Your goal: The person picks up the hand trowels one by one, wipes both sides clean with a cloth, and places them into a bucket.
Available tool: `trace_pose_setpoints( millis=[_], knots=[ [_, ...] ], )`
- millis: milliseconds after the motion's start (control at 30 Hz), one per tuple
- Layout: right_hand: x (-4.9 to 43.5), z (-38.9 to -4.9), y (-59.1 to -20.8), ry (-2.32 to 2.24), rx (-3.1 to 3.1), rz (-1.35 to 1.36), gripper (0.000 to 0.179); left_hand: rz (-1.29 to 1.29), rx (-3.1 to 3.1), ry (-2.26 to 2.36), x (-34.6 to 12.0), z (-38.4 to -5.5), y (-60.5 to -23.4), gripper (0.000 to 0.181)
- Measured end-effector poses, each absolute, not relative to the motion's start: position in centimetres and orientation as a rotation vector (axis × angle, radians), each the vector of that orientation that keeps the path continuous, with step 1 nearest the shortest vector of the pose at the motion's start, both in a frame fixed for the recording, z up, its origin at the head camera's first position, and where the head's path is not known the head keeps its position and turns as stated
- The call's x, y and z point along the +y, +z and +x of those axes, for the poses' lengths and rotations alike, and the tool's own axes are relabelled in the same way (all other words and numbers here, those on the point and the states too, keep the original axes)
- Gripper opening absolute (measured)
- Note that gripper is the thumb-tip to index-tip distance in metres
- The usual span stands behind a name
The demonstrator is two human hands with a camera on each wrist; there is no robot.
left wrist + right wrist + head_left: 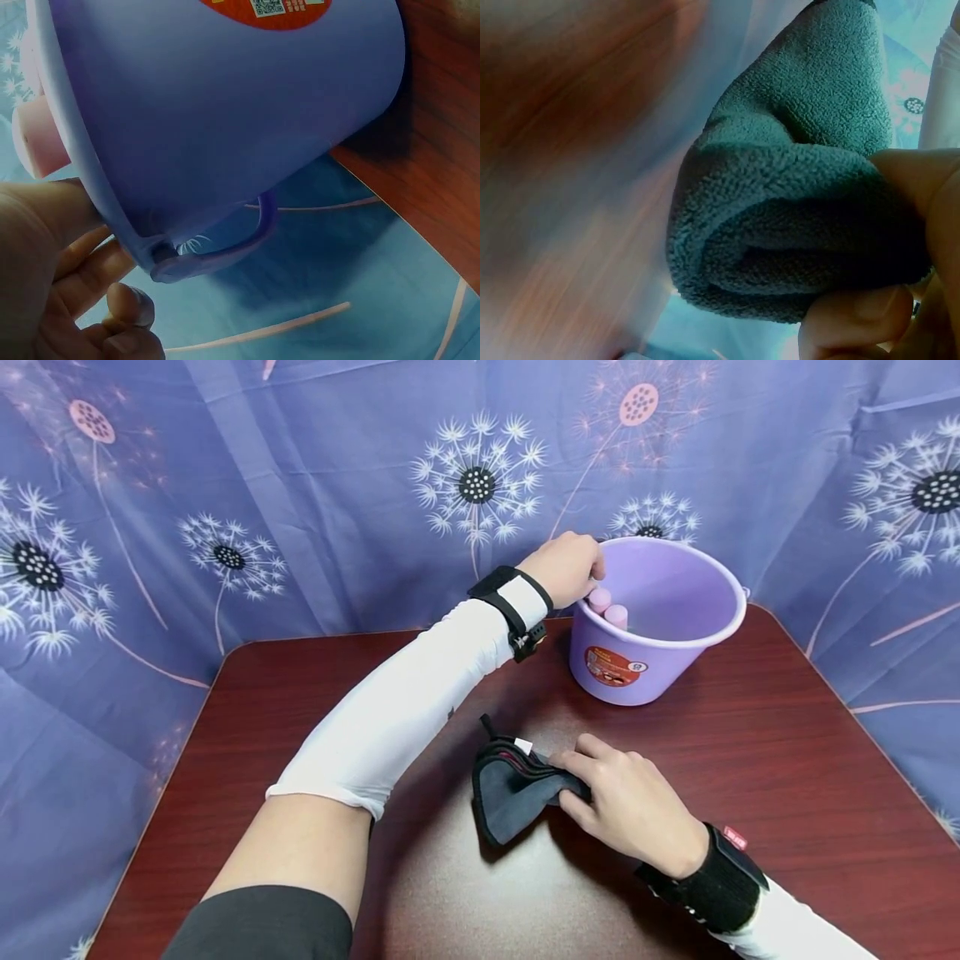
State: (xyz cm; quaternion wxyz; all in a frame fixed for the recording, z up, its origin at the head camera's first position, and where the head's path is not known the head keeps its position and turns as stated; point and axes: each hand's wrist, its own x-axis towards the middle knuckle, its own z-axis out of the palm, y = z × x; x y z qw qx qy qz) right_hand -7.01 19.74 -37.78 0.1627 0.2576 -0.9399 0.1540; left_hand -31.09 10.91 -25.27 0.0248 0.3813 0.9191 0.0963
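Note:
My left hand (564, 568) grips the near-left rim of a light purple bucket (678, 647). In the left wrist view, part of the hand passes behind the rim and other fingers (129, 306) curl beside it. Two pink rounded ends (617, 616) poke up inside the bucket, right by that hand; their lower parts are hidden. Lower down, my right hand (637, 806) pinches a folded dark grey cloth (510, 802) between thumb and fingers. Black edging, a white tag and a small hanging loop show on it. Up close, the cloth (780, 172) has a fleecy surface and is folded over in layers.
The dark red wooden table (315, 685) has rounded back corners. A blue-purple curtain (337, 485) with dandelion prints hangs around its back and sides. A purple handle (259, 232) sticks out from the bucket's side, and an orange label (615, 667) faces me.

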Motion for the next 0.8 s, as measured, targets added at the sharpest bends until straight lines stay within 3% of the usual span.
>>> trace_pose_setpoints(
  millis=[533,800],
  knots=[
    [20.5,-8.5,-36.6,0.397,-2.616,0.714,0.027,1.194,2.924,0.547,5.5,-30.7,-24.2,0.032],
    [21.4,-10.2,-36.4,0.313,-2.607,0.648,0.029,1.140,2.966,0.696,1.6,-28.9,-24.2,0.034]
  ],
)
